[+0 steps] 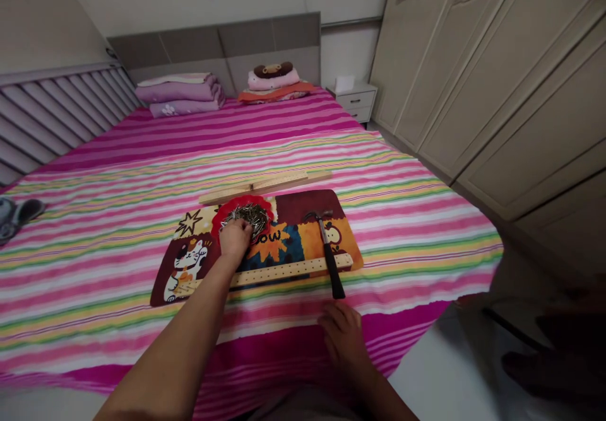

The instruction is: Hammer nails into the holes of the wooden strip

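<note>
My left hand [235,237] reaches into a red scalloped bowl [214,224] heaped with metal nails [256,216]. Its fingers are drawn together on the nails; how many they pinch is hidden. Low at the bed's near edge is my right hand [344,332], its fingers loosely stretched and nothing in them. Just beyond those fingertips lies a hammer [329,258] with a black handle, its head pointing away from me. The handle crosses a pale wooden strip [288,272] dotted with small marks along its length. My left forearm hides part of that strip.
Under these things is a patterned mat [303,203] on a striped bedspread [402,219]. More wooden strips [265,185] lie behind the bowl. Folded bedding [184,96] rests by the headboard [175,45]. A wardrobe [511,86] stands at the right, beyond the bed's edge.
</note>
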Demonstrator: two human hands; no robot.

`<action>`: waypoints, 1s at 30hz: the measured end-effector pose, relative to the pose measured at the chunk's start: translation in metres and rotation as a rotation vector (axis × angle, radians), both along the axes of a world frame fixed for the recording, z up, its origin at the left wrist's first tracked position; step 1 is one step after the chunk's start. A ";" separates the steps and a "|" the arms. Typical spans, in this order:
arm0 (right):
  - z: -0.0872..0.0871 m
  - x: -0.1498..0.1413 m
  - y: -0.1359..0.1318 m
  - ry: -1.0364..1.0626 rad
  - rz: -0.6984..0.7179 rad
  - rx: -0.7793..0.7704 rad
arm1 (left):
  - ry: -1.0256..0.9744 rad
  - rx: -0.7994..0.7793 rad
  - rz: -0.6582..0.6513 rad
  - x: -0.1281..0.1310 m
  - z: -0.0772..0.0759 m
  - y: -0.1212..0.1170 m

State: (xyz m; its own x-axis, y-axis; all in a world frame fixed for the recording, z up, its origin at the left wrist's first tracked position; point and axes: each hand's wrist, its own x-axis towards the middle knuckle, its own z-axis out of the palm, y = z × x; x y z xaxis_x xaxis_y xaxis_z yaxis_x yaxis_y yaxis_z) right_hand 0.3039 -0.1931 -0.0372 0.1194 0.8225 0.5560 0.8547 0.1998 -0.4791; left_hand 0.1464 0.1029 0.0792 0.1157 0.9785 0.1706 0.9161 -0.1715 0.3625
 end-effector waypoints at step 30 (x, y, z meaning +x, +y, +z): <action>0.095 -0.134 0.086 0.706 0.336 -0.365 | -0.974 -0.520 -0.288 -0.129 -0.029 -0.174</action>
State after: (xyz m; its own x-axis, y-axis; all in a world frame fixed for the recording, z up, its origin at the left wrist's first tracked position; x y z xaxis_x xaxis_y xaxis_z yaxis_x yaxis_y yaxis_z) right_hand 0.1703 -0.1066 0.0582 0.0557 0.9889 0.1375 0.2555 0.1190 -0.9595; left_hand 0.0173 -0.0709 0.0497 0.3873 0.9157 -0.1074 0.1579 0.0489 0.9862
